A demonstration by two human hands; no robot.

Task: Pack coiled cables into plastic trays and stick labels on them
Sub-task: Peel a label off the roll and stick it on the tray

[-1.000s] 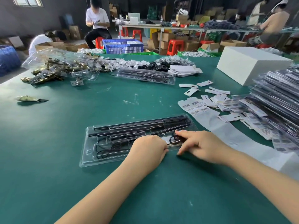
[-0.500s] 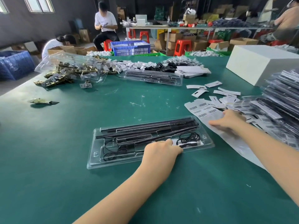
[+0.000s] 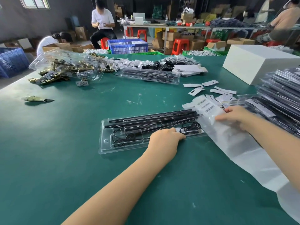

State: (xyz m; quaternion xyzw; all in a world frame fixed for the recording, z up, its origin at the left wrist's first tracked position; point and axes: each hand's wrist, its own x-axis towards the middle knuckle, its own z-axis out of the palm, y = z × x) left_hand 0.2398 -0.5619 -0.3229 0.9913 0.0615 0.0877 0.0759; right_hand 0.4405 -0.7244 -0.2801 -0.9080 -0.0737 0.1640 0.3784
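A clear plastic tray (image 3: pixel 105 143) lies on the green table in front of me. It holds long black rods and a coiled black cable (image 3: pixel 191 127) at its right end. My left hand (image 3: pixel 164 138) rests on the tray's near edge, fingers curled over it. To the right, a long white strip of barcode labels (image 3: pixel 206 108) runs toward me, its far end overlapping the tray's right end. My right hand (image 3: pixel 235 116) lies on that strip, fingers touching the label paper; whether it pinches a label is blurred.
Stacked packed trays (image 3: pixel 280 98) rise at the right. A white box (image 3: pixel 253 62) stands behind them. Loose white paper tags (image 3: pixel 215 91) lie scattered mid-right. Another packed tray (image 3: pixel 151 75), brass hardware (image 3: pixel 53 77) and cable piles sit at the back. People work beyond the table.
My right hand left the coiled cable in the tray and moved right onto the label strip, whose far end now overlaps the tray. My left hand stayed on the tray's near edge.
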